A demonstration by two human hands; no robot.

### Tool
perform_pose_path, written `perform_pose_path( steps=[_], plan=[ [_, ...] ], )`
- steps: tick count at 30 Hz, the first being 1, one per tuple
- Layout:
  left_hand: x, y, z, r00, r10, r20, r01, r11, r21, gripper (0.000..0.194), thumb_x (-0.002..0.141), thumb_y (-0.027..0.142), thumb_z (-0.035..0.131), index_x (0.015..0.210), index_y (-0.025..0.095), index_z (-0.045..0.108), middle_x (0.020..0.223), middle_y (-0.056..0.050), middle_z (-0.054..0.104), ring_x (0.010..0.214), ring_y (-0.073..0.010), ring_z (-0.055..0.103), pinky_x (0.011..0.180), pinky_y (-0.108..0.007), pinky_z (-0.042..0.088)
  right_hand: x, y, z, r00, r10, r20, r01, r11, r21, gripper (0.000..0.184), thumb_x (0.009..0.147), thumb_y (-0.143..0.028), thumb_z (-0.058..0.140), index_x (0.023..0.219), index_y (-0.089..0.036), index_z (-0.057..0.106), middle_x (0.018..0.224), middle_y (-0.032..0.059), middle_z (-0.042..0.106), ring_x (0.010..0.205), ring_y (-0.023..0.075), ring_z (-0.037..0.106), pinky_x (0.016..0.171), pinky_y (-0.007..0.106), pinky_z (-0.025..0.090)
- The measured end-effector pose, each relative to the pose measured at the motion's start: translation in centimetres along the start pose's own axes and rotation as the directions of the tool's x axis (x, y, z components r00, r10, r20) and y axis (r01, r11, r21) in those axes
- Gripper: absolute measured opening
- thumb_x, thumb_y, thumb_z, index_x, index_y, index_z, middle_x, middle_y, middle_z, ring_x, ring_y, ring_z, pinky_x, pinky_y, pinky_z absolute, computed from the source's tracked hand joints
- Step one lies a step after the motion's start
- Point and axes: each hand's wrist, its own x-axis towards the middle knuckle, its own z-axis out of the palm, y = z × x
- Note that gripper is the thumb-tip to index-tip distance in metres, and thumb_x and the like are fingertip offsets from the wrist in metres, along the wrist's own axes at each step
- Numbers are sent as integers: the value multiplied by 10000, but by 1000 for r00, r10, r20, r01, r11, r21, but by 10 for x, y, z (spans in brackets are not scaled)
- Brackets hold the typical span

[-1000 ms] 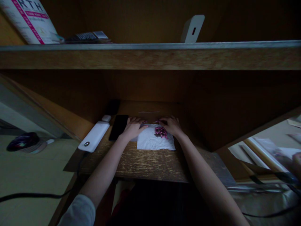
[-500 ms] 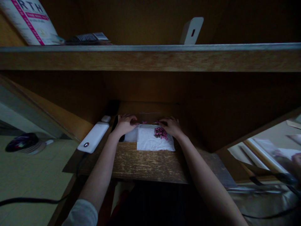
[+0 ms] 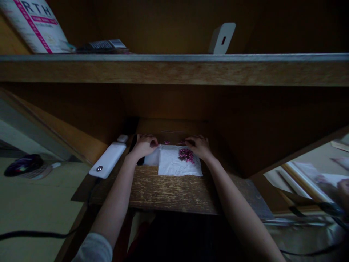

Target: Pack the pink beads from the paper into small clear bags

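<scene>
A white cloth or paper sheet (image 3: 171,165) lies on the low wooden shelf (image 3: 163,189), bearing a heap of small dark-pink beads (image 3: 186,155). Just past its far edge, between both hands, sit two smaller clusters of pink beads (image 3: 167,142). My left hand (image 3: 145,146) is at the sheet's far left corner, thumb and fingertips pinched together. On the other side, my right hand (image 3: 198,146) is curled beside the heap, its fingertips close to the right cluster. Whatever either pinch holds is too small to make out. A thin pale line (image 3: 173,131) runs along the wood behind.
A white power bank (image 3: 108,160) with a cable is left of my left arm. Overhead, an upper shelf (image 3: 174,71) carries a white charger (image 3: 222,38), a dark packet (image 3: 100,45) and a white-and-pink pack (image 3: 40,27). At far right, a blurred person's hand (image 3: 344,185) shows.
The view has tilted very slightly. The left hand's thumb and fingertips look closer together; the right hand has hardly moved, and the bead heap stays in place.
</scene>
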Motion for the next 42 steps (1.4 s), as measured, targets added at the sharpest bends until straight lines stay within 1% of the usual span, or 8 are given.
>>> perform_pose_path(
  steps=[7, 12, 17, 21, 25, 29, 34, 42],
  plan=[
    [1, -1, -3, 999, 13, -39, -19, 989, -148, 48, 745, 228, 566, 723, 217, 608, 755, 23, 654, 731, -152, 578, 730, -305, 394, 0, -4, -5, 999, 12, -38, -10, 999, 50, 250, 835, -345, 472, 956, -255, 671, 1025, 41, 667, 1004, 258, 502, 866, 422, 291],
    [1, 0, -9, 976, -3, -218, -61, 956, -287, 43, 728, 207, 567, 688, 197, 579, 661, 24, 622, 618, -119, 556, 608, -241, 409, 0, -8, -9, 994, 22, -103, -11, 995, 103, 253, 842, -353, 463, 925, -242, 674, 1008, 42, 673, 1001, 250, 519, 892, 423, 291],
    [3, 8, -13, 879, -83, -470, -72, 950, -304, 100, 772, 264, 558, 705, 190, 569, 666, 4, 616, 632, -130, 563, 630, -254, 434, -1, -16, -12, 986, 23, -166, 32, 947, 319, 230, 832, -348, 493, 870, -212, 675, 952, 50, 685, 943, 217, 574, 890, 384, 355],
    [0, 29, -6, 795, -37, -606, -41, 993, -115, 134, 811, 317, 552, 770, 196, 595, 726, -21, 634, 735, -168, 584, 750, -317, 432, -6, -32, -11, 995, 4, -100, 58, 786, 615, 226, 815, -354, 533, 866, -179, 667, 921, 57, 684, 855, 187, 613, 786, 309, 444],
    [-4, 50, 9, 825, 162, -541, -191, 982, 4, 133, 842, 286, 517, 794, 206, 613, 750, -27, 654, 767, -182, 599, 757, -336, 423, -11, -50, -9, 983, -182, 31, 108, 701, 705, 260, 815, -400, 538, 831, -181, 678, 863, 38, 682, 805, 178, 608, 754, 292, 456],
    [-5, 59, 19, 848, 296, -439, -321, 947, 17, 152, 835, 208, 484, 909, 209, 617, 835, -31, 672, 810, -188, 603, 763, -343, 438, -14, -59, -5, 975, -215, 53, 97, 628, 773, 284, 826, -415, 522, 824, -178, 678, 827, 23, 666, 749, 153, 587, 709, 263, 456],
    [-5, 65, 19, 866, 261, -427, -329, 940, -93, 180, 804, 261, 540, 968, 209, 594, 896, -42, 659, 860, -188, 595, 791, -343, 468, -12, -54, -4, 979, -157, 130, -15, 579, 815, 316, 821, -442, 516, 867, -171, 672, 712, 7, 624, 568, 115, 517, 496, 215, 407],
    [-4, 64, 24, 875, 209, -437, -292, 947, -134, 155, 789, 181, 544, 936, 203, 588, 877, -34, 652, 853, -171, 604, 781, -308, 494, -10, -49, -8, 965, -225, 136, 29, 605, 796, 314, 830, -431, 510, 949, -193, 677, 807, 23, 660, 727, 154, 586, 659, 273, 479]
  ],
)
